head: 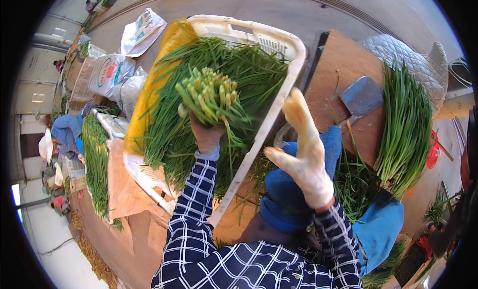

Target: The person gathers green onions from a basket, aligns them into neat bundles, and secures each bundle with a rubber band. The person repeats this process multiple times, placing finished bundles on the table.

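Note:
My left hand [207, 134], in a dark glove, is closed around a bundle of green leafy stalks [211, 96], its pale cut ends facing up. The bundle is over a white plastic crate [250, 154] filled with long green leaves [171, 124]. My right hand [304, 150], in a stained white glove, is raised to the right of the crate with fingers apart and nothing in it. Right of it, a wide metal blade [362, 96] lies on a brown board [332, 64]. A long bunch of green leaves [405, 128] lies at the board's right edge.
Yellow woven material [149, 102] lines the crate's left side. White sacks [112, 72] stand beyond it. At the left, a person in blue [67, 132] is near another pile of greens [93, 162]. A quilted silver cover [396, 50] is at the upper right. Loose leaves [354, 188] lie beside my legs.

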Motion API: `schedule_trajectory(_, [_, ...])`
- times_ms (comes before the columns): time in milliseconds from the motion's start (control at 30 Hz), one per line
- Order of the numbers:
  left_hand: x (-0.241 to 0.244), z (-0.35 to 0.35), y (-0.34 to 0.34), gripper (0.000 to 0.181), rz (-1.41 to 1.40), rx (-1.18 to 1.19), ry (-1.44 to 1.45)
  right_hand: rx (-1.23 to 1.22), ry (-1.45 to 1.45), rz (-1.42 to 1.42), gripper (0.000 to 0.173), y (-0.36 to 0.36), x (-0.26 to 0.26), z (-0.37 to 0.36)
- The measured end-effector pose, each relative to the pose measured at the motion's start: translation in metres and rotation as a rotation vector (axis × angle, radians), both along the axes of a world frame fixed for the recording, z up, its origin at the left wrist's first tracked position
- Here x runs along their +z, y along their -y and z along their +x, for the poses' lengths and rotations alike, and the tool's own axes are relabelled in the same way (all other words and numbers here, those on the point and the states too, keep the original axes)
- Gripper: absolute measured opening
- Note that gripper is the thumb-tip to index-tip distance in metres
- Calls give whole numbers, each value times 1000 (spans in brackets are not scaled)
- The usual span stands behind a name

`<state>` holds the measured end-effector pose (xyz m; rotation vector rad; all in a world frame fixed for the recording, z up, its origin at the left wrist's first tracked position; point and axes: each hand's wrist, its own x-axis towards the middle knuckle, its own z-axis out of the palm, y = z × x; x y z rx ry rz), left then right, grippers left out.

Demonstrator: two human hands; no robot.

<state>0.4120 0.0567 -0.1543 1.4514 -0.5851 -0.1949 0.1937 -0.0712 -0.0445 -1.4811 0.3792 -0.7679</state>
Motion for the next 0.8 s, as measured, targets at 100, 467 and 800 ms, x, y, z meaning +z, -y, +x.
schedule_trajectory(100, [9,-15,-27,83,-409,-349,-487,78,-114,-477,127,14,-8,58])
schedule_trajectory(467, [112,22,-128,118,732,-486,-20,386,85,87,84,-36,-31,93])
schedule_trajectory(800, [107,-51,-102,99,-33,-213,296,395,158,-231,62,-74,39,69])
